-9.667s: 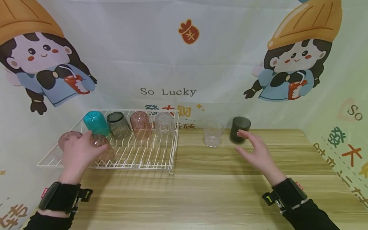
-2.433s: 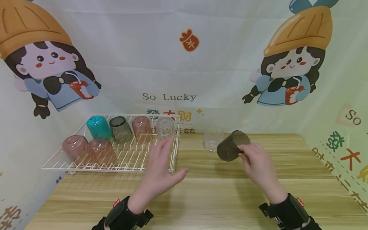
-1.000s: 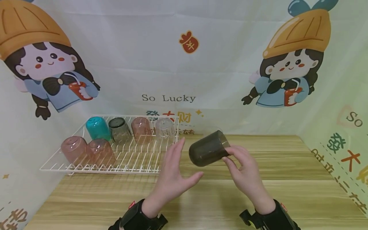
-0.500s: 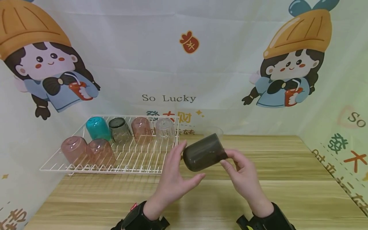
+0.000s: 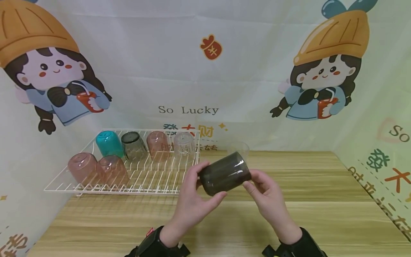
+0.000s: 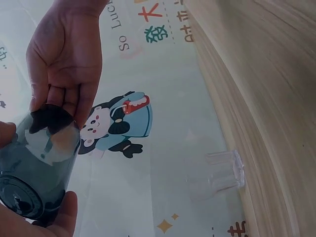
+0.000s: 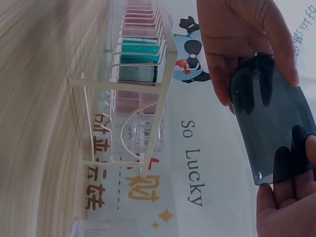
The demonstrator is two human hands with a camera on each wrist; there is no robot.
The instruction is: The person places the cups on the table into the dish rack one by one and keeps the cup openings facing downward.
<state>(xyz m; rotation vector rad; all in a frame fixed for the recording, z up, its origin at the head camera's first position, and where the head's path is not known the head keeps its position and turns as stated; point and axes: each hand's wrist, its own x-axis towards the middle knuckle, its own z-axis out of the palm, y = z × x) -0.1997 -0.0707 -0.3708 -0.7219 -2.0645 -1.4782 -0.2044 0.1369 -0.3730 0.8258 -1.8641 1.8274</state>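
A dark grey see-through glass [image 5: 224,174] is held in the air between both hands, lying tilted, with its base to the left and its mouth to the right. My left hand [image 5: 192,203] grips the base end, fingers behind it and thumb in front. The right hand [image 5: 271,203] pinches the rim between thumb and fingers. In the right wrist view, the left fingers show dark through the wall of the glass [image 6: 44,158]. A clear glass [image 5: 240,147] stands behind, partly hidden by the dark one; the left wrist view shows this clear glass [image 6: 224,173] standing on the table.
A white wire rack [image 5: 112,192] stands left of the hands. Upside down on it are a teal glass [image 5: 109,143], a grey glass [image 5: 133,146], several pink ones and a clear ribbed glass [image 5: 184,144]. A printed cloth [image 5: 179,71] hangs behind the wooden table [image 5: 224,228].
The right hand took the dark glass from beside the clear one, tilted it and brought it left and nearer. My left hand left the pink glasses on the rack and now grips the dark glass's base.
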